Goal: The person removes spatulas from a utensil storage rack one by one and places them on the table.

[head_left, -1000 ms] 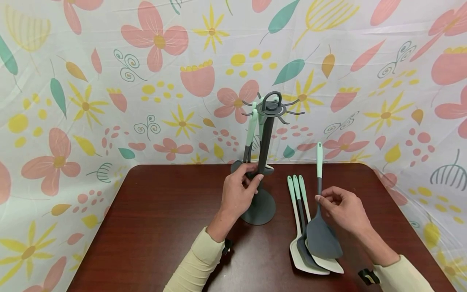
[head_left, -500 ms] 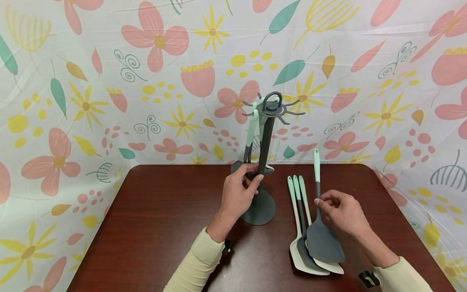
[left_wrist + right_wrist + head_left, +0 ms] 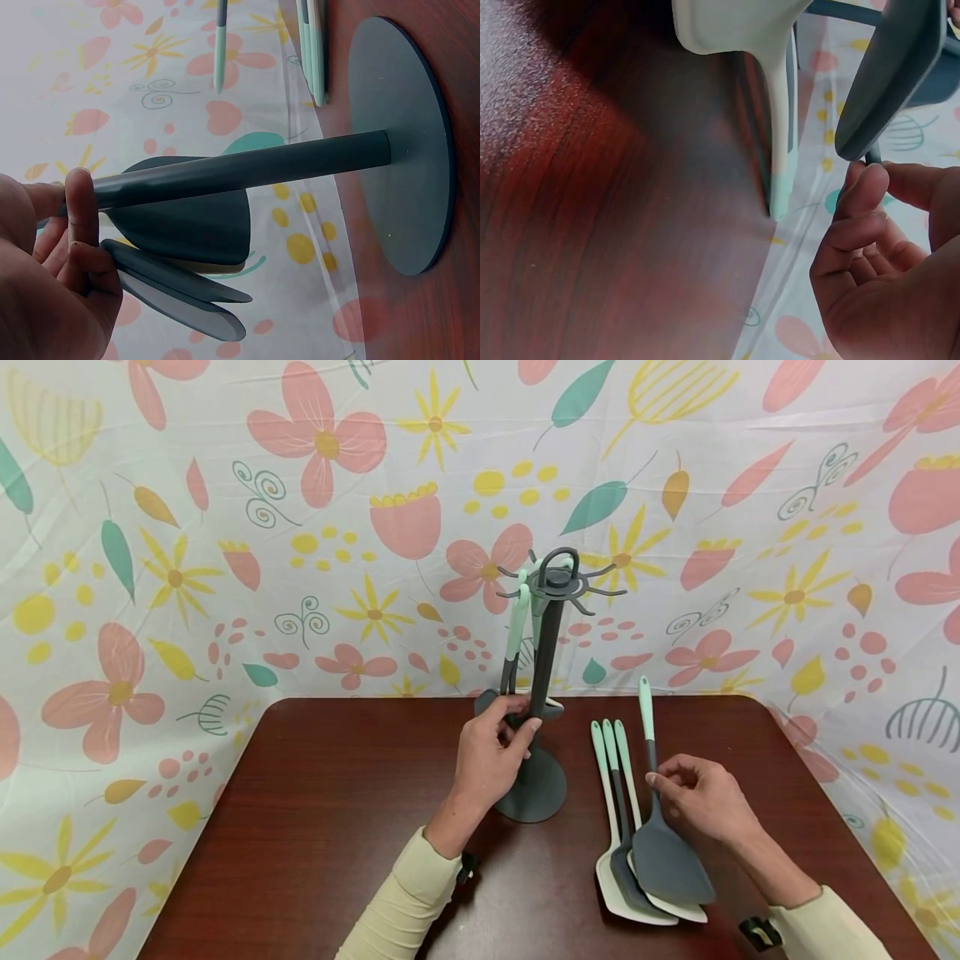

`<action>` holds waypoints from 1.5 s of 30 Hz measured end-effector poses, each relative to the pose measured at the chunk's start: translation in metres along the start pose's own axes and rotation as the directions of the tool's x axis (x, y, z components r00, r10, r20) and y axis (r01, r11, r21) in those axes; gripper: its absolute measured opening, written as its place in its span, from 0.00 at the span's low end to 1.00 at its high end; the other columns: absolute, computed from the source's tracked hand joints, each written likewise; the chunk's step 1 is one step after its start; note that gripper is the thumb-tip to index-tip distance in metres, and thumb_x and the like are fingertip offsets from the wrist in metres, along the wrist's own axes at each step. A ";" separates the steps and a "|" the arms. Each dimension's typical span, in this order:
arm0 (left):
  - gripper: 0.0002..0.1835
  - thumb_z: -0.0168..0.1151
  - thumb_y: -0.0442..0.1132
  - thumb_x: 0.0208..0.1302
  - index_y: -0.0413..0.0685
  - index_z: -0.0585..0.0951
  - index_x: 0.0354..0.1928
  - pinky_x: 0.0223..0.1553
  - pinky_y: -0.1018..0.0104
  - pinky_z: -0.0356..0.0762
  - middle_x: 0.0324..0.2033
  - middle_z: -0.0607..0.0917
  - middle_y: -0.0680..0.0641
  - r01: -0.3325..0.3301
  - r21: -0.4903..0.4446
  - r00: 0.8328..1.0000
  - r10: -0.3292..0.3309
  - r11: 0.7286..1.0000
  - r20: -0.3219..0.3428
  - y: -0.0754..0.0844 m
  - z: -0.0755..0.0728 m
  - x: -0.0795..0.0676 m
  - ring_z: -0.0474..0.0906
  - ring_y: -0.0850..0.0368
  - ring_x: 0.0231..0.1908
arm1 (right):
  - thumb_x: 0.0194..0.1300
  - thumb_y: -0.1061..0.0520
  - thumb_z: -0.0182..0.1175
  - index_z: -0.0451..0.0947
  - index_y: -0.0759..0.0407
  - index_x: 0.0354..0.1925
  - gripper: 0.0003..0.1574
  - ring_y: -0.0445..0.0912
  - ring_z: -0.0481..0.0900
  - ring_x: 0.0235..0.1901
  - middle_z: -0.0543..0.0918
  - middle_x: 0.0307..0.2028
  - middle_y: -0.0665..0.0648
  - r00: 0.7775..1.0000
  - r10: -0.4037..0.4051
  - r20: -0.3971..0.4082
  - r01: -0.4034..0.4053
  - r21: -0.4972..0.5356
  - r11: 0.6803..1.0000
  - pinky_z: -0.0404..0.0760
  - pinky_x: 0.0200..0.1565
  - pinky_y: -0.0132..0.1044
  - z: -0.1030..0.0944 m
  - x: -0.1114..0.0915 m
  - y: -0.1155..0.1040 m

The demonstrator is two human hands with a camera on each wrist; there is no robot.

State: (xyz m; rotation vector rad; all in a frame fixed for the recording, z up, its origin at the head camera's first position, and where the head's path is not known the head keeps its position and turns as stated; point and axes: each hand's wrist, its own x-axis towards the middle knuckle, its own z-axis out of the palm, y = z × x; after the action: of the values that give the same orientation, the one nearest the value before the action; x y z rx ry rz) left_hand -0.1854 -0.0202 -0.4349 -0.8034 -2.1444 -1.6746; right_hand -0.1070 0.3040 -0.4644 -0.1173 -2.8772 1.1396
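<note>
Head view: the right hand [image 3: 705, 797] pinches the turner [image 3: 670, 860] by its dark neck, thumb and fingertips closed on it, toward the right edge of the tabletop [image 3: 337, 810]. The turner's mint handle points to the far edge, its dark blade to the near edge, and the blade hides part of the three tools [image 3: 621, 864] on the tabletop. Those lie just right of the stand [image 3: 547, 652], mint handle ends side by side toward the far edge, heads overlapping: white leftmost, dark between, white rightmost. From the right wrist, the turner's blade shows apart from the nearest white head.

The left hand [image 3: 487, 760] is clamped on the stand's pole, thumb and fingers around it. The stand is upright, its round base [image 3: 532, 793] near the middle of the far edge. At its top, a hook ring [image 3: 558, 583] with a loop carries hung tools [image 3: 517, 627] on its left and far sides; how many, I cannot tell. Their heads, dark and pale, show just beside the left fingers from the left wrist.

Both arms wear cream sleeves [image 3: 412, 885]. A flowered cloth [image 3: 247, 527] hangs behind the far edge.
</note>
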 end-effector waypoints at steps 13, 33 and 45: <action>0.18 0.67 0.46 0.76 0.55 0.82 0.64 0.28 0.68 0.83 0.48 0.88 0.52 -0.012 0.003 1.000 0.012 1.000 0.000 -0.001 0.000 0.002 0.81 0.68 0.23 | 0.76 0.48 0.68 0.84 0.59 0.40 0.15 0.47 0.82 0.21 0.82 0.21 0.54 0.996 0.035 0.085 -0.037 0.018 0.999 0.75 0.25 0.37 0.006 0.001 0.005; 0.17 0.67 0.45 0.76 0.53 0.82 0.63 0.28 0.68 0.83 0.48 0.88 0.51 -0.017 0.008 1.000 0.017 1.000 0.001 -0.002 0.000 0.002 0.81 0.67 0.23 | 0.75 0.47 0.67 0.84 0.61 0.40 0.17 0.48 0.84 0.23 0.85 0.23 0.51 0.981 0.118 0.155 -0.116 -0.023 0.993 0.74 0.25 0.37 0.016 -0.001 0.012; 0.18 0.66 0.45 0.76 0.54 0.82 0.64 0.28 0.68 0.83 0.49 0.88 0.51 -0.014 -0.003 1.000 0.014 1.000 -0.003 -0.001 0.000 0.000 0.81 0.68 0.23 | 0.75 0.47 0.67 0.84 0.61 0.39 0.17 0.48 0.84 0.23 0.85 0.23 0.51 0.981 0.114 0.159 -0.108 -0.043 0.993 0.74 0.25 0.38 0.019 -0.003 0.016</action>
State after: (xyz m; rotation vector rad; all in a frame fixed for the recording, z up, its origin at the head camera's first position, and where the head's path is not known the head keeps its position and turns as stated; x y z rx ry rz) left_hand -0.1865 -0.0203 -0.4358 -0.8150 -2.1300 -1.6713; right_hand -0.1046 0.3027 -0.4895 -0.1982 -3.0681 1.1693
